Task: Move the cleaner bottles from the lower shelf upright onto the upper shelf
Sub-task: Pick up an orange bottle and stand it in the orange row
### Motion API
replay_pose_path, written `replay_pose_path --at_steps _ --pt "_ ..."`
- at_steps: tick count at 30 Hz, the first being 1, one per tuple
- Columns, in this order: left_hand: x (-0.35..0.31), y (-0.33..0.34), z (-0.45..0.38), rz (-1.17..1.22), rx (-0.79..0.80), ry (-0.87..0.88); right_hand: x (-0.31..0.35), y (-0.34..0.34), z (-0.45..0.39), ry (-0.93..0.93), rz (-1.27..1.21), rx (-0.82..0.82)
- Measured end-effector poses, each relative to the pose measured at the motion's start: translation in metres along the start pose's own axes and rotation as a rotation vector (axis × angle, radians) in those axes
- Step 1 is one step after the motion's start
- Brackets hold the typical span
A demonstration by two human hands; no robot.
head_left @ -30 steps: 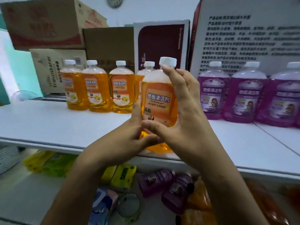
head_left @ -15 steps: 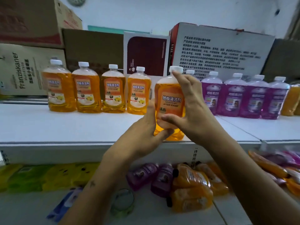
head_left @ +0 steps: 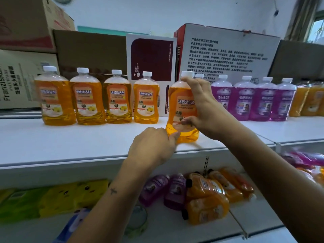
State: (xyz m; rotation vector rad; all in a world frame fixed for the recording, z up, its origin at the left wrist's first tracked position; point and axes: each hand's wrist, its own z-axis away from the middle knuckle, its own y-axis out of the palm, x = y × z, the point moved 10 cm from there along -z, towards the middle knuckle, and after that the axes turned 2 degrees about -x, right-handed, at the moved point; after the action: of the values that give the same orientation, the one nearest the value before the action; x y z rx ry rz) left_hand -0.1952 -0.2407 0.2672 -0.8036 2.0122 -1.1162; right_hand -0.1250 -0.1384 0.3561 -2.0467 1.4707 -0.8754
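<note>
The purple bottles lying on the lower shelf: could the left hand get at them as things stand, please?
Probably yes: the left hand only touches the held orange bottle, and the purple bottles lie uncovered just below it.

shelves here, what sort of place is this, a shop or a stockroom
Probably a small shop or its stockroom: rows of identical orange cleaner bottles and purple ones face out on a white upper shelf, with cardboard cartons stacked behind.

Orange bottles [head_left: 87, 100], purple bottles [head_left: 242, 100], white shelf [head_left: 70, 142].
</note>
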Motion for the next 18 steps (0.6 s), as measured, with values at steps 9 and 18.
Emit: replay_pose_path --at_steps 9,18 --pt "-0.003 0.005 -0.001 -0.045 -0.002 0.066 -0.034 0.034 -0.048 0.081 0.231 -0.006" --pt "0.002 0.001 0.0 -0.021 -0.046 0.074 -0.068 0.057 -0.077 0.103 0.1 0.02"
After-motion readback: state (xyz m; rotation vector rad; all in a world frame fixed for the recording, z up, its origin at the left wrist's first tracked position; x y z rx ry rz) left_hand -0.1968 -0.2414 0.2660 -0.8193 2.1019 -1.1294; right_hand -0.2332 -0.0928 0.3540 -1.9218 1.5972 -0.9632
